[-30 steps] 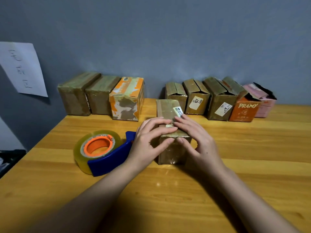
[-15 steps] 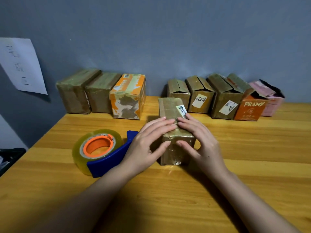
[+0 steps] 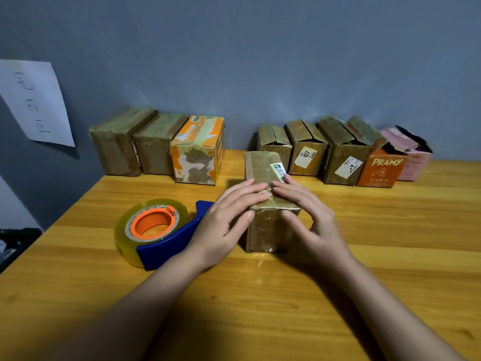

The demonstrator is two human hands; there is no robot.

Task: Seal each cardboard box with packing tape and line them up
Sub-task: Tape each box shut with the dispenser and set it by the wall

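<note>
The brown cardboard box (image 3: pixel 268 204) lies mid-table, end toward the person, between the taped row at the back left and the unsealed boxes at the back right. The left hand (image 3: pixel 229 220) and right hand (image 3: pixel 309 217) lay flat, relaxed fingers on its top, thumbs on the near end. It looks light and stiff, with slick glossy tape; better to grip its long sides. The tape dispenser (image 3: pixel 158 230) sits just left.

Two bare forearms, sleeveless as far as visible, no rings or watch; left grip (image 3: pixel 223 225), right grip (image 3: pixel 309 220).
</note>
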